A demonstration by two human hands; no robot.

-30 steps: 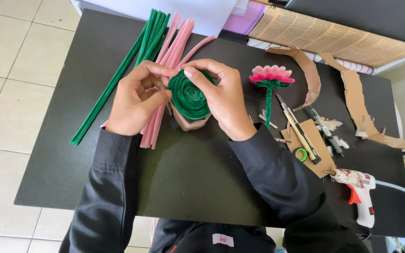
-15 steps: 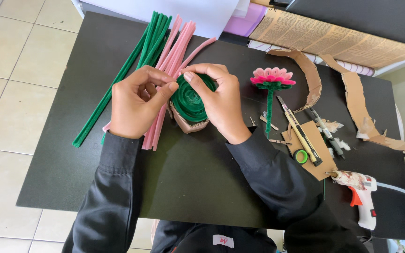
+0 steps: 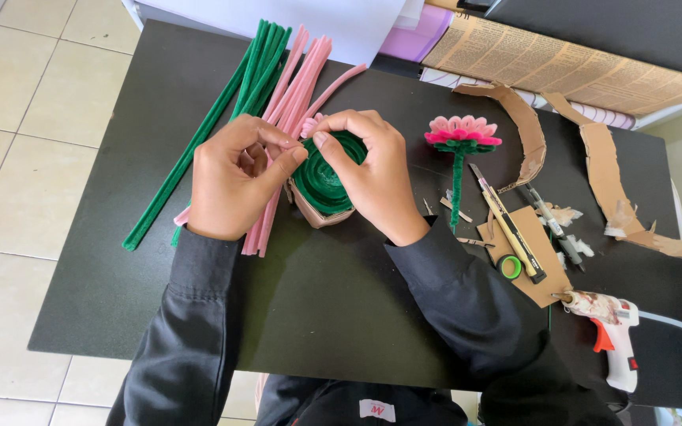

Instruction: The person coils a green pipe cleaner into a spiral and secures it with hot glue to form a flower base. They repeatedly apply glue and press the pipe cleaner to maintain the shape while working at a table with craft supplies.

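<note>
Both hands meet over the green coiled disc near the black table centre: left hand pinches its edge with closed fingertips, right hand cups and steadies it. Left of the disc lie bundled green stems and pink stems, too overlapped to count; right, one finished pink flower.

My right hand covers the far side of the green coil, and my left hand hides the middles of the pink stems. What my fingertips pinch is too small to make out. The glue gun's cord runs off the right edge; my elbows drop below frame.
</note>
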